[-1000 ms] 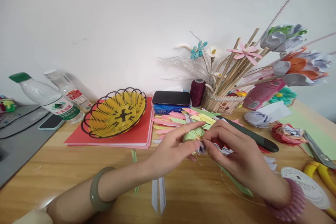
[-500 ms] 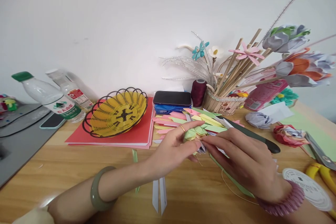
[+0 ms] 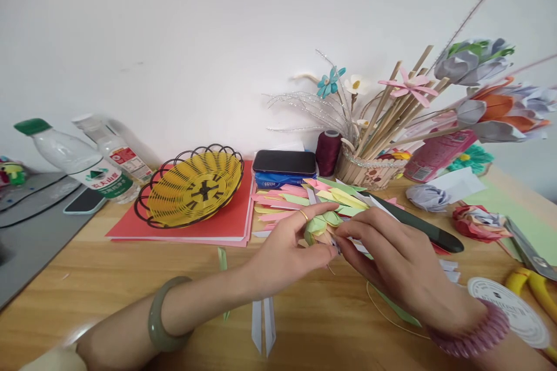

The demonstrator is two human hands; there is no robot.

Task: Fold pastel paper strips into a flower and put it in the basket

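The folded paper piece (image 3: pixel 322 227), green and peach, is held above the bench (image 3: pixel 187 295), in front of the heap of folded strips (image 3: pixel 287 200). It is gripped by the left hand (image 3: pixel 291 243) between thumb and curved forefinger (a ring is worn on the latter). Its right side is met by the right hand (image 3: pixel 387 255), thumb and fingertips drawn together; whether thread or paper is pinched there cannot be told. Two white strips (image 3: pixel 263 327) are seen nearer the wearer. The yellow basket (image 3: pixel 198 188) is rested on red paper (image 3: pixel 130 221), left of the phone (image 3: pixel 285 163), which is supported by a blue packet (image 3: pixel 282 179).
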